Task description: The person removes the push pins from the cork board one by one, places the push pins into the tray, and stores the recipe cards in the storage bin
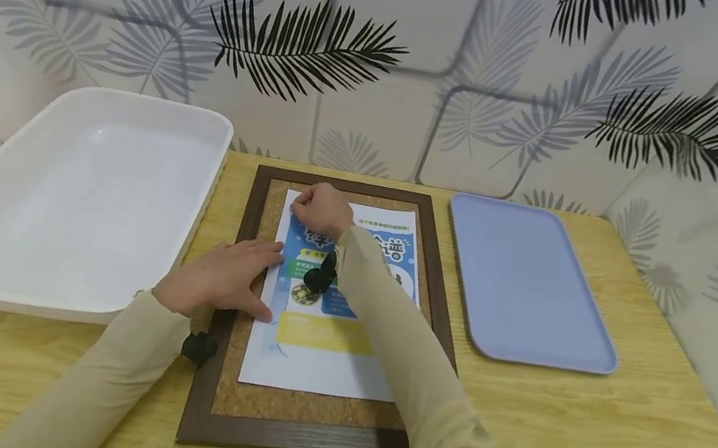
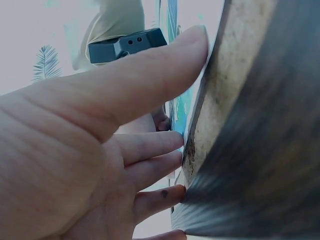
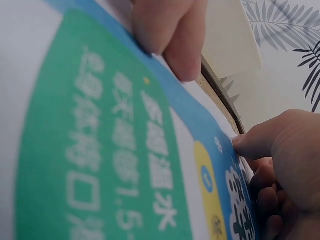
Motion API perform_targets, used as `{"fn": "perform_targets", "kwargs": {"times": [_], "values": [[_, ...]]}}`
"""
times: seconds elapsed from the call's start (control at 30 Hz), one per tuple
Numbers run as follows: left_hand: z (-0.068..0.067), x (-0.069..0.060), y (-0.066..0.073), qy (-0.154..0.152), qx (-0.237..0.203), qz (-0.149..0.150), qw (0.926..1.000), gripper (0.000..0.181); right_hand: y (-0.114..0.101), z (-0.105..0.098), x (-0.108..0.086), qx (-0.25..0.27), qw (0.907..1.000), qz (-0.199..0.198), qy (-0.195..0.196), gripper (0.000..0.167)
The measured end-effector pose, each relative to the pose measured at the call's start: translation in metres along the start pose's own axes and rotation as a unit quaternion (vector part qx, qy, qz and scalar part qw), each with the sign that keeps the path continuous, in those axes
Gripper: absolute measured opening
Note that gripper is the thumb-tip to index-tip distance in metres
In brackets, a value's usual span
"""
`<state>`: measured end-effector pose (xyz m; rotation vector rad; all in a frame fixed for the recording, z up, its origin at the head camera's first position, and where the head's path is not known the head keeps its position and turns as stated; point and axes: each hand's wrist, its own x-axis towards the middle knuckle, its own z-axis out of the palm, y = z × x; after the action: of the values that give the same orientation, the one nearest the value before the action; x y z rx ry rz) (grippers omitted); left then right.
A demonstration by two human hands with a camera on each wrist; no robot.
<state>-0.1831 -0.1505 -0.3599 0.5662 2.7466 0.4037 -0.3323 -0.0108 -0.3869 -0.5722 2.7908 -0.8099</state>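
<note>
A printed paper poster (image 1: 318,373) in blue, green and yellow lies on a cork board (image 1: 290,408) with a dark brown frame (image 1: 293,435). My left hand (image 1: 220,276) rests across the board's left side, fingers spread and nearly straight, fingertips and thumb touching the poster's left edge. In the left wrist view its thumb (image 2: 160,67) lies over that edge. My right hand (image 1: 325,210) is at the poster's upper left corner. There, in the right wrist view, its thumb (image 3: 260,137) presses the paper, fingers curled beneath. No pin or other small thing shows under the thumb.
A deep white tub (image 1: 67,204) stands left of the board. To the right lies a flat blue-grey tray (image 1: 528,286). Both rest on a wooden table (image 1: 622,447) against a wall (image 1: 395,102) with a leaf pattern. Black wrist cameras (image 1: 319,275) sit close above the board.
</note>
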Motion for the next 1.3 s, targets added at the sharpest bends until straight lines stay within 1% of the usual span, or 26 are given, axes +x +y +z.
{"fn": "perform_targets", "kwargs": {"times": [0.47,0.73,1.1,1.3], "values": [[0.0019,0.001,-0.0022,0.012,-0.003,0.007,0.9999,0.082,0.0014,0.0034,0.0027,-0.003,1.0,0.007,-0.002,0.023],[0.0019,0.0011,-0.0022,0.012,-0.003,0.008,0.9999,0.082,0.0012,0.0041,0.0019,0.002,0.9998,0.015,-0.013,0.023],[0.0035,0.0019,-0.003,0.016,-0.005,0.005,0.9998,0.083,0.0028,0.0058,0.0008,0.002,1.0,-0.007,-0.003,0.022],[0.0016,0.0002,-0.0016,0.014,-0.012,0.002,0.9998,0.081,0.0032,0.0047,-0.0011,0.021,0.9997,-0.006,-0.013,0.023]]}}
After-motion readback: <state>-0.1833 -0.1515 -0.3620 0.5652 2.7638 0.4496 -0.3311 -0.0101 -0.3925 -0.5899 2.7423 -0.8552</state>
